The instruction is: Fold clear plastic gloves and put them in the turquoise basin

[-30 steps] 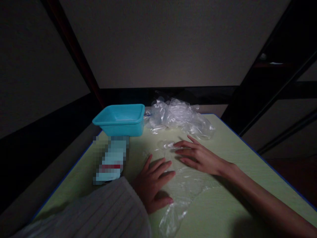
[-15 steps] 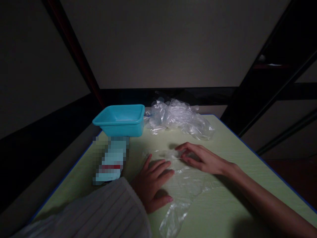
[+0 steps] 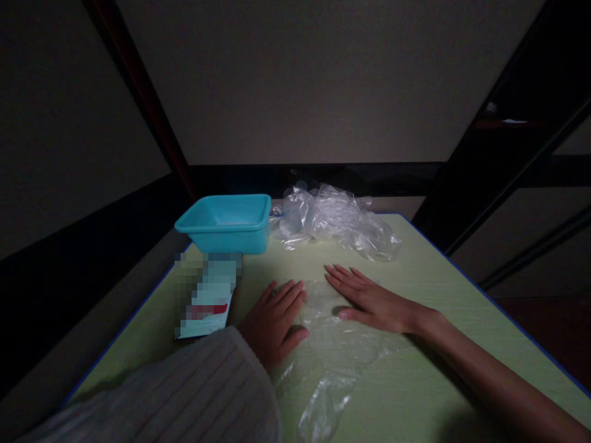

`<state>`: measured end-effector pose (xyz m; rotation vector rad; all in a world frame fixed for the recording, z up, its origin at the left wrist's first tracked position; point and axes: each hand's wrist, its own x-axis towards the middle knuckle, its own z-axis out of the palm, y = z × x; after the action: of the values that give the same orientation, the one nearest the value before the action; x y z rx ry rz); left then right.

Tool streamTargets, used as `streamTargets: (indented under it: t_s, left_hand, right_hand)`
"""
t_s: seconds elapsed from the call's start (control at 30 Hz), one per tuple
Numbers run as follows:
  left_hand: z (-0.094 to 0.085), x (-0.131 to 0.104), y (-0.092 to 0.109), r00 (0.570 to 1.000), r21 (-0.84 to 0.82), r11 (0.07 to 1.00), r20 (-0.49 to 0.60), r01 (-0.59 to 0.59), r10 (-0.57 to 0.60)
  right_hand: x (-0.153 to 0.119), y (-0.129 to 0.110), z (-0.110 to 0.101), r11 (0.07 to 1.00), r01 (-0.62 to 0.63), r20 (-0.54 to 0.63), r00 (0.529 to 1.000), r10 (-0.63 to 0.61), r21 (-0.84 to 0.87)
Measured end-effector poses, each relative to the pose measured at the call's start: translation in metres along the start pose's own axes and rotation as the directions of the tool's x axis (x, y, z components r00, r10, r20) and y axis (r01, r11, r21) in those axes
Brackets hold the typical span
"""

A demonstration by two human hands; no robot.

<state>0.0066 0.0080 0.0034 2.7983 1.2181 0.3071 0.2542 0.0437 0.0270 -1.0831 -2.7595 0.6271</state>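
A thin clear plastic bag (image 3: 339, 351) lies spread out on the pale green table, creased toward its near end. My left hand (image 3: 276, 320) rests palm down on the bag's left side, fingers stretched out, thumb pointing right. Across from it my right hand (image 3: 369, 301) lies flat over the bag's upper right part, with its fingers extended toward the upper left. Neither hand grips anything. A grey ribbed sleeve covers my left forearm; the right forearm is bare. Some of the bag's edges are hidden beneath the hands.
At the far left of the table (image 3: 462, 307) stands a turquoise plastic basin (image 3: 221, 240). A crumpled heap of clear plastic bags (image 3: 337, 218) sits at the back, near the wall. A phone-like lit screen (image 3: 212, 289), partly pixelated, lies left of my left hand.
My right hand has flattened from a curled pose onto the bag. My left hand has shifted slightly left, its fingers now closer together.
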Motion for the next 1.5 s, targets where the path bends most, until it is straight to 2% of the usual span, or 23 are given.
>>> streamTargets:
  t_s: [0.17,0.3,0.37,0.43,0.5,0.57,0.73,1.13,1.23,1.33,1.4,1.5]
  left_hand:
    - [-0.008,0.0,0.004,0.999,0.013,0.999,0.004,0.046,-0.047]
    - [-0.007,0.0,0.003,0.997,0.003,0.998,-0.029,0.069,-0.069]
    - [-0.004,-0.001,0.002,0.998,-0.006,1.0,-0.06,0.024,-0.025]
    - [0.0,-0.002,0.0,0.994,-0.018,0.997,-0.078,-0.078,0.076]
    - [0.004,-0.003,-0.001,0.981,-0.034,0.982,-0.066,-0.183,0.181]
    - [0.008,-0.004,-0.002,0.973,-0.052,0.971,-0.029,-0.231,0.23]
    - [0.013,-0.005,-0.003,0.977,-0.095,0.973,0.018,-0.21,0.213]
    - [0.017,-0.005,-0.006,0.968,-0.094,0.963,-0.02,-0.251,0.25]
    - [0.016,-0.006,-0.005,0.974,-0.055,0.98,-0.137,-0.189,0.18]
    - [0.01,-0.005,-0.006,0.957,0.006,0.999,-0.287,-0.04,0.04]
    - [0.004,-0.004,-0.007,0.952,0.048,0.998,-0.306,0.038,-0.021]
    - [-0.005,-0.002,-0.007,0.962,0.098,0.992,-0.268,0.085,-0.056]
  right_hand:
    - [-0.001,0.002,0.006,0.999,-0.012,-0.01,1.0,0.011,-0.038]
    - [-0.001,0.0,0.002,0.999,-0.02,-0.01,1.0,0.019,-0.048]
    - [-0.002,-0.002,-0.001,0.998,-0.031,-0.009,0.999,0.03,-0.049]
    - [-0.004,-0.003,-0.003,0.998,-0.039,0.003,0.999,0.039,-0.053]
    - [-0.005,-0.004,-0.003,0.998,-0.032,0.017,0.999,0.033,-0.047]
    - [-0.005,-0.004,-0.001,0.999,-0.024,0.029,0.999,0.025,-0.032]
    - [-0.004,-0.004,0.003,0.996,-0.062,0.088,0.994,0.068,-0.064]
    - [-0.011,0.013,-0.007,0.993,-0.114,0.156,0.981,0.118,-0.035]
    - [-0.015,0.012,-0.015,0.996,-0.094,0.137,0.986,0.093,0.002]
    - [-0.022,0.007,-0.027,0.995,-0.097,0.098,0.991,0.095,0.016]
    - [-0.025,0.003,-0.033,0.996,-0.089,0.099,0.991,0.086,0.025]
    - [-0.027,0.0,-0.037,0.997,-0.074,0.102,0.992,0.069,0.039]
